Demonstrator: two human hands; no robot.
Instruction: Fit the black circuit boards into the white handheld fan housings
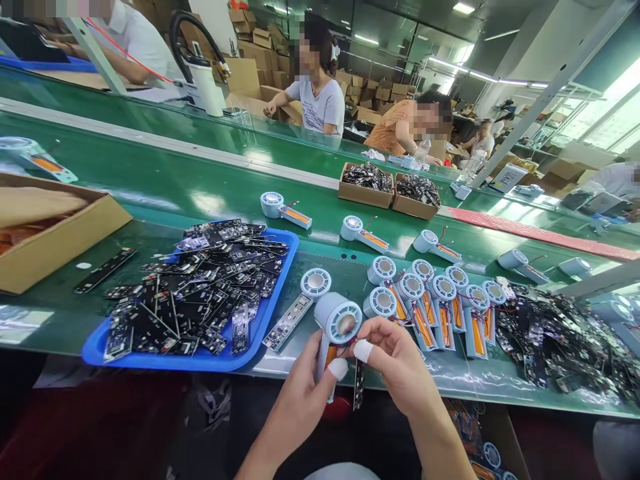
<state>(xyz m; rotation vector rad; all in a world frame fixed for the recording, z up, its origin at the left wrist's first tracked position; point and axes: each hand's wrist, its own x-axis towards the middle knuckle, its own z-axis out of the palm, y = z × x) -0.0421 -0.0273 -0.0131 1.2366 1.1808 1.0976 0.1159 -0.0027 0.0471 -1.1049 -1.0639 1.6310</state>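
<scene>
My left hand (310, 380) is closed around the handle of a light blue handheld fan housing (339, 317), its round grille turned up towards me. Orange shows inside the handle. My right hand (393, 357) pinches thin dark red wires just below the grille; the fingertips partly hide them. A narrow black circuit board (359, 385) hangs beneath those fingers. White covers wrap both thumbs. Just beyond the held fan stands another fan housing (315, 283), with a loose circuit board (289, 323) lying beside it.
On the left, a blue tray (280, 293) is heaped with circuit boards, near a cardboard box (115, 212) with another person's arm in it. Several fan housings (444, 287) cluster at right beside a board pile (560, 333). More fans lie on the green belt (215, 180); people sit beyond.
</scene>
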